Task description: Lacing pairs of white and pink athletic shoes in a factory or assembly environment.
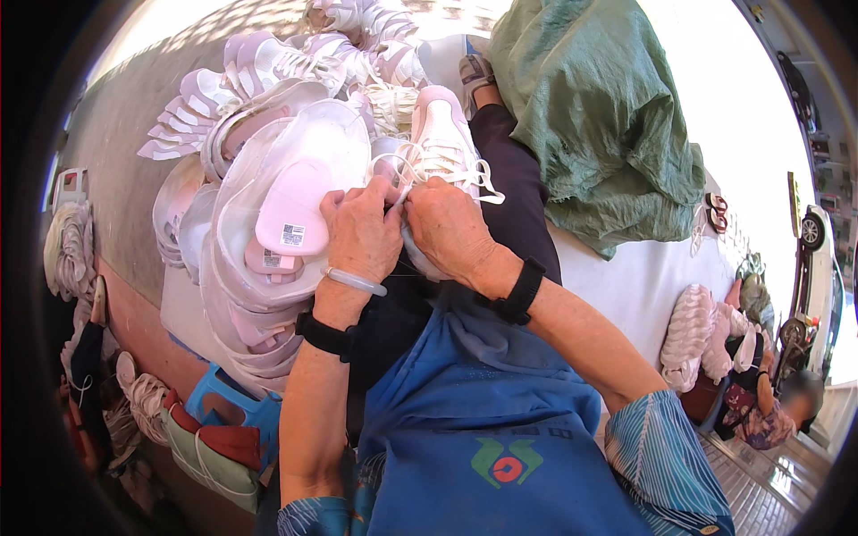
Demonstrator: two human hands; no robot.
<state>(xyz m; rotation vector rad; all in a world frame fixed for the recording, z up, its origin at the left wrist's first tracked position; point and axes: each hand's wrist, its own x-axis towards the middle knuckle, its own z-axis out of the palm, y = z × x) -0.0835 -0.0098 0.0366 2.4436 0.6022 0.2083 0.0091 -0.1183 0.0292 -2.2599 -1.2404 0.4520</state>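
Note:
A pale pink and white sneaker [440,134] rests on my lap with its toe pointing away from me. My left hand [360,229] and my right hand [450,228] meet at its near end, both pinching the white shoelace [483,183], which loops out to the right of the shoe. A pale bangle and a dark band sit on my left wrist, and my right wrist carries a dark band too. The heel of the shoe is hidden under my fingers.
A clear plastic bag of pink insoles [286,214] lies at my left. More pink and white sneakers [295,62] are piled beyond. A green woven sack [599,116] sits at the right. A blue stool [237,402] stands lower left. Another person [769,402] sits far right.

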